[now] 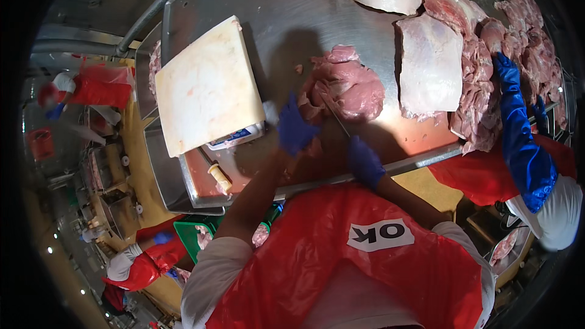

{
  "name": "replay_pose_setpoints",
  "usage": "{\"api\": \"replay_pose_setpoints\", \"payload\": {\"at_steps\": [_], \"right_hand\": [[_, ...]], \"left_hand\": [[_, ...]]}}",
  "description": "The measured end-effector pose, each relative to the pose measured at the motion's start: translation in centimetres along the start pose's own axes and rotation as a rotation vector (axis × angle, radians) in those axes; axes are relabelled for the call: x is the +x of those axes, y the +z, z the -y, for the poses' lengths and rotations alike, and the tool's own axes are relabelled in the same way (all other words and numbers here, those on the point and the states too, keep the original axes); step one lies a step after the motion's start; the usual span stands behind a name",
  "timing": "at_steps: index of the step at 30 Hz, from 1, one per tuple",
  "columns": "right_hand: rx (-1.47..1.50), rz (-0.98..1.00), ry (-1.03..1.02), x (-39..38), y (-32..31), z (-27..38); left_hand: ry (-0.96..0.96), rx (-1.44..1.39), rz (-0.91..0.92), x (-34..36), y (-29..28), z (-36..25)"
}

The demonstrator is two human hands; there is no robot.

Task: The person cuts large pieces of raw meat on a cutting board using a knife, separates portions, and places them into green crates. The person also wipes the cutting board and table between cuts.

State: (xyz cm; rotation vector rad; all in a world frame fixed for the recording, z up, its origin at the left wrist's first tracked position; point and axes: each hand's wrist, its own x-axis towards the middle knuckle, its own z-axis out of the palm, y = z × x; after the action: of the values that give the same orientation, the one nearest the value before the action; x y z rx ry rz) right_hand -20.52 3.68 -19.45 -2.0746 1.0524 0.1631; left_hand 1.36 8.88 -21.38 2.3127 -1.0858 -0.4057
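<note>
My left hand [294, 127], in a blue glove, presses down on a pink piece of raw meat [350, 88] lying on the steel table [286, 18]. My right hand [365, 161], also gloved in blue, grips a knife [335, 116] whose thin blade runs up into the meat's near edge. I wear a red apron over white sleeves.
A white cutting board [207, 85] lies to the left, with a sharpening steel [214, 173] and a small tray below it. Large slabs of meat [429, 64] pile at the right, where a co-worker's long blue glove [518, 140] reaches in. Other workers stand at the far left.
</note>
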Motion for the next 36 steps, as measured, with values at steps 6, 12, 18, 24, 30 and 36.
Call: {"api": "replay_pose_setpoints", "payload": {"at_steps": [6, 12, 18, 24, 30, 36], "right_hand": [[-0.067, -0.1, -0.224, 3.1, 2.5, 0.7], [-0.243, -0.078, -0.238, 10.7, 4.3, 5.1], [-0.242, 0.166, 0.038, 7.5, 7.0, -0.4], [-0.322, 0.056, -0.221, 12.1, 5.0, 3.2], [-0.416, 0.186, -0.105, 5.6, 2.6, -1.3], [-0.182, -0.004, -0.175, 5.9, 2.0, 0.6]], "left_hand": [[0.051, -0.104, 0.111, -0.2, -0.3, 2.4], [0.125, -0.19, 0.066, 0.0, -1.5, 2.1], [0.238, -0.201, -0.098, -1.0, 1.1, 5.5], [0.213, -0.265, -0.13, -0.8, 0.7, 4.4], [0.218, -0.199, -0.018, 0.2, -0.5, 4.5], [-0.065, -0.468, 0.143, -2.5, 0.2, 2.5]]}}
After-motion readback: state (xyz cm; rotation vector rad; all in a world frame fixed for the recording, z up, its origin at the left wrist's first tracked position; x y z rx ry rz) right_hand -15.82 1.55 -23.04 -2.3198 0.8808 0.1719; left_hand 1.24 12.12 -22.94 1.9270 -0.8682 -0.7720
